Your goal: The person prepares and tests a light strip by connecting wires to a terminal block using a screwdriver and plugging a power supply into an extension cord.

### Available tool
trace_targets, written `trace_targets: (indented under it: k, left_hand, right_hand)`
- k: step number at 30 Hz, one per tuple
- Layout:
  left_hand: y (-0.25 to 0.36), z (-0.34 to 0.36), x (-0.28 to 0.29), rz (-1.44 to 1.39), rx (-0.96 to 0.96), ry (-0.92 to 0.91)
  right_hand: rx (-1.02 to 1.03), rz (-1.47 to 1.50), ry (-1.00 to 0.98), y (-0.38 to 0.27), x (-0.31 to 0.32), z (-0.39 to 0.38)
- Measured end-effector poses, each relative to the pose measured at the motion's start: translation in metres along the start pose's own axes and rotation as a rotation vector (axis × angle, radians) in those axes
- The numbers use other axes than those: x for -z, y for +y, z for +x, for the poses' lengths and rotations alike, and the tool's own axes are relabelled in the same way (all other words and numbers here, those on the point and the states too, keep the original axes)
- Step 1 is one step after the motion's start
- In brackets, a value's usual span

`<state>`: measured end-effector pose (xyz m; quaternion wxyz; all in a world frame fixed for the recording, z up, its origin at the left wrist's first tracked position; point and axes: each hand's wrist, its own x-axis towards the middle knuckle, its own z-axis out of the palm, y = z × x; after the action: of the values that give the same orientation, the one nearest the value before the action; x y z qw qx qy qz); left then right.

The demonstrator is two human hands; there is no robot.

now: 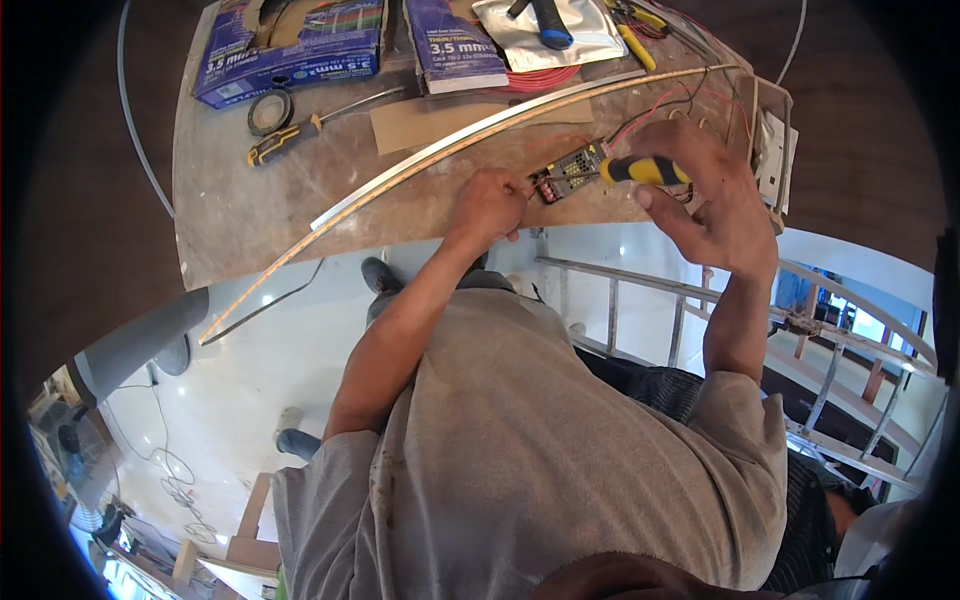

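Note:
My right hand (715,200) is closed around the yellow-and-black handle of a screwdriver (648,170). Its shaft points left across a small power supply (572,172) with a perforated metal case, toward the terminal end. At that end my left hand (490,205) is closed, fingertips pinched beside the terminals; what they hold is too small to make out. Red and dark wires (650,112) run from the power supply's far right side. Behind both hands a long, thin strip light (400,185) glows orange, its near-left end hanging past the table edge.
On the wooden table (230,215) lie another screwdriver (285,140), a roll of black tape (270,112), cardboard (400,125), blue boxes (290,75), red wire (540,78), a silver bag (590,45) and yellow-handled pliers (637,47). A ladder (690,290) stands at the right.

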<state>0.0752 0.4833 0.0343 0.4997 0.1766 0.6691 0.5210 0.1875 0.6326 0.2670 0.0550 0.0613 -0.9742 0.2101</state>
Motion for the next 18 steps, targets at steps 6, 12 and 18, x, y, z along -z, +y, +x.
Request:
trace_targets:
  k: [6,12,18]
  left_hand:
    - [0.007,0.004,-0.002,0.072,0.010,-0.033]
    - [-0.013,0.011,-0.001,0.100,-0.107,-0.013]
    - [-0.006,0.014,-0.003,0.049,-0.078,-0.074]
  right_hand:
    - [-0.308,-0.178,-0.019,-0.011,0.004,-0.006]
    - [-0.462,-0.174,0.101,-0.013,-0.021,-0.022]
    - [-0.238,-0.170,0.255,-0.031,-0.015,-0.019]
